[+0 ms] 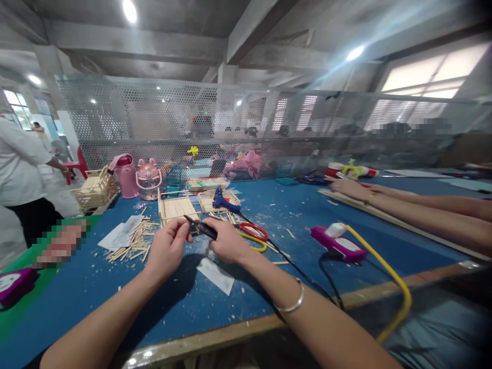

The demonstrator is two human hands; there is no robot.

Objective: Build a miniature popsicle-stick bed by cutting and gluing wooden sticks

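My right hand [226, 240] is closed around a dark pointed hand tool [204, 226], its tip directed left toward my left fingers. I cannot tell which kind of tool it is. My left hand [169, 243] is pinched near that tip; whatever lies between its fingers is too small to make out. Just behind both hands stands a frame of wooden sticks [175, 206]. Loose sticks [136, 241] lie in a heap left of my left hand, partly over a sheet of paper [115, 236]. A blue glue gun [226, 201] rests beyond my right hand.
Red and yellow loops [255, 231] lie beside my right wrist. A purple power strip [338, 245] with a yellow cable [403, 292] sits to the right. Pink bottles [126, 177] and a stick model [96, 189] stand back left. Another person's arms [388, 202] reach in from the right.
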